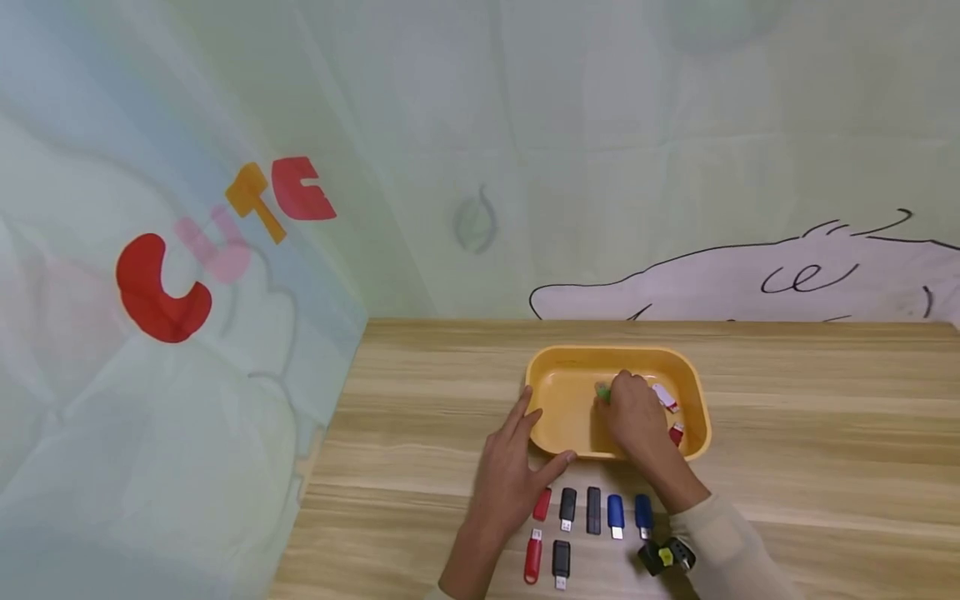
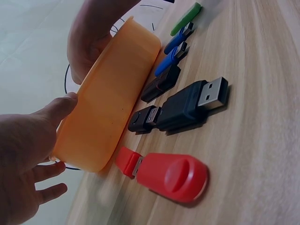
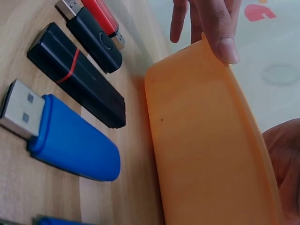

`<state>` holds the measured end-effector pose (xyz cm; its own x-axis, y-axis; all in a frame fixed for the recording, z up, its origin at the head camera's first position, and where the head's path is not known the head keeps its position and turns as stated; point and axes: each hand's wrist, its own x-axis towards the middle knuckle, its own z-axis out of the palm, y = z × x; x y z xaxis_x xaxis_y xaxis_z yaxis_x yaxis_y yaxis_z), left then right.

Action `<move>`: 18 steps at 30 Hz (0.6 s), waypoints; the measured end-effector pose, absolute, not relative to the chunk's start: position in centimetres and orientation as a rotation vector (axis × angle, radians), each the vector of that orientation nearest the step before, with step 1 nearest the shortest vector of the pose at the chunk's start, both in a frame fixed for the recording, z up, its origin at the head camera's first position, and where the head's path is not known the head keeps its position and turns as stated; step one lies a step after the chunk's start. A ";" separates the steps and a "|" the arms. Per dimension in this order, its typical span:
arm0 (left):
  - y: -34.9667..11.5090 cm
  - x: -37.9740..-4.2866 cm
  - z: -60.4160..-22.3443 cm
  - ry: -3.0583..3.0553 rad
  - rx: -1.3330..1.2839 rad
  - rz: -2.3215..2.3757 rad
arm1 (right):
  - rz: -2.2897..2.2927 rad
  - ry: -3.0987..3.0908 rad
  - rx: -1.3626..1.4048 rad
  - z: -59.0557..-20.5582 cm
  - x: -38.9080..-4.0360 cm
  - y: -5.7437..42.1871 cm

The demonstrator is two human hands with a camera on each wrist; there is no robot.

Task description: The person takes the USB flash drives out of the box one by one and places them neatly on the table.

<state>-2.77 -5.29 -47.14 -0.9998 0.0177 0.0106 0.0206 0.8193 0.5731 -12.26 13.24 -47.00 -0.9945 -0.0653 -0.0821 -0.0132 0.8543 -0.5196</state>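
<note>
A yellow-orange plastic tray [image 1: 555, 442] sits on the wooden table. My left hand [image 1: 510, 475] is at its left front corner, fingers fairly straight and spread, with the thumb touching the front rim in the left wrist view. Reaching inside the tray, my right hand [image 1: 633, 412] pinches a green USB stick [image 1: 603, 390]; its fingertips are partly hidden. A white and red USB stick [image 1: 664, 397] and a red one [image 1: 677, 433] lie in the tray's right end.
In front of the tray lie several USB sticks, including red [image 1: 533, 557], black [image 1: 561, 560] and blue [image 1: 616, 514] ones. The left wrist view shows a green stick [image 2: 186, 18] beyond the blue ones. A printed cloth [image 1: 435, 167] hangs behind the table.
</note>
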 end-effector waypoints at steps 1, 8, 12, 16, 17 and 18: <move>-5.3 -2.8 -47.2 -2.991 -0.027 -0.946 | -0.820 2.948 -0.081 -47.0 -12.3 13.3; -5.3 -2.5 -47.0 -3.007 -0.012 -0.959 | -0.807 2.975 -0.109 -47.2 -11.9 13.4; -5.2 -2.7 -46.9 -3.013 -0.008 -0.951 | -0.812 2.990 -0.091 -47.1 -12.0 13.4; -5.2 -2.9 -46.9 -3.006 -0.003 -0.950 | -0.770 3.013 -0.096 -46.9 -12.0 13.5; -5.2 -2.9 -46.9 -3.009 -0.003 -0.951 | -0.752 3.014 -0.098 -46.9 -12.0 13.5; -5.2 -2.9 -46.9 -3.007 -0.009 -0.948 | -0.734 3.009 -0.096 -46.8 -11.9 13.5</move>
